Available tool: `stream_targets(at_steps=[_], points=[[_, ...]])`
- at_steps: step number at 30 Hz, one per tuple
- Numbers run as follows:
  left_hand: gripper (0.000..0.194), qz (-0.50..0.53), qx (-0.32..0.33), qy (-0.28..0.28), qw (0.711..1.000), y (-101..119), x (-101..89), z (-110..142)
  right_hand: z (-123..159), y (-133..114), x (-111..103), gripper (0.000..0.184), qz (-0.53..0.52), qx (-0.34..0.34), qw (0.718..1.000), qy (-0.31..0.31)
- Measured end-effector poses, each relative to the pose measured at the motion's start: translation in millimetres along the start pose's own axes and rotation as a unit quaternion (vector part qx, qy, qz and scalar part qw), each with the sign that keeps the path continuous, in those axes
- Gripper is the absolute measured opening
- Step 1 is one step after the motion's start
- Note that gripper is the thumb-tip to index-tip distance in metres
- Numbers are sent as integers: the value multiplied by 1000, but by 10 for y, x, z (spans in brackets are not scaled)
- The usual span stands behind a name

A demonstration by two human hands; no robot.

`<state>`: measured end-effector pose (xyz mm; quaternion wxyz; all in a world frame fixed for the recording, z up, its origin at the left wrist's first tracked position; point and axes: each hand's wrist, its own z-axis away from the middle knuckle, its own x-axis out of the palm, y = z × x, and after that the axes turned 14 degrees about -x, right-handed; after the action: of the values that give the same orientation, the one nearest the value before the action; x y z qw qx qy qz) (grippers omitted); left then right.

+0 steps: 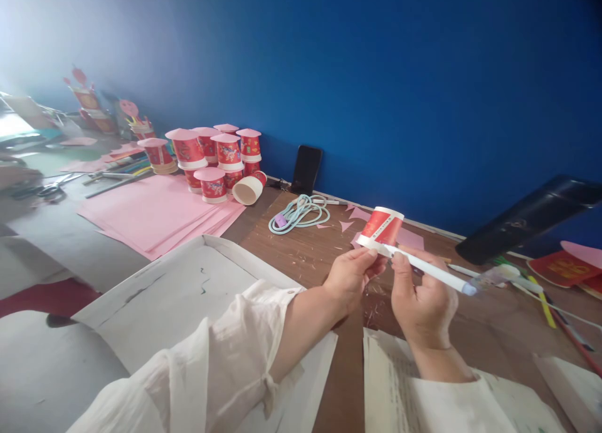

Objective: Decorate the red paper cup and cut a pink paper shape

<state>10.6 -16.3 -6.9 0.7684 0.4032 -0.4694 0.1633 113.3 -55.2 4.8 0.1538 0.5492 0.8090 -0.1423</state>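
A red paper cup (384, 225) with a white band and small printed lettering is held tilted above the table. My left hand (353, 276) is closed on its lower edge, thumb in front and fingers beneath. In my right hand (426, 301) is a white pen (435, 271), gripped between thumb and fingers. The pen's tip end meets the cup's white rim near my left thumb; whether it touches cannot be made out. Pink paper scraps (409, 239) lie on the table behind the cup.
Red cups with pink paper tops (185, 148) stand in stacks on the left, beside pink sheets (141, 210). A light blue cord (301, 215) and a phone (306, 170) are near the blue wall. A black cylinder (527, 223) leans at right. An open white box lid (174, 295) lies front left.
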Motion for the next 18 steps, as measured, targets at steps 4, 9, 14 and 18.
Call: stream_targets(at_steps=[4,9,14,18], points=[[27,-12,3,-7,1000,-2,7,12,10,11,9,19,6,2,1000,-4],[26,-27,8,-7,1000,-14,-13,-9,13,9,17,20,6,11,1000,-8],[26,-38,18,-3,999,-26,-43,-43,0,5,20,20,-4,6,1000,-18],[26,-40,20,-1,999,-24,-46,-53,1,0,26,18,-9,-5,1000,-24]])
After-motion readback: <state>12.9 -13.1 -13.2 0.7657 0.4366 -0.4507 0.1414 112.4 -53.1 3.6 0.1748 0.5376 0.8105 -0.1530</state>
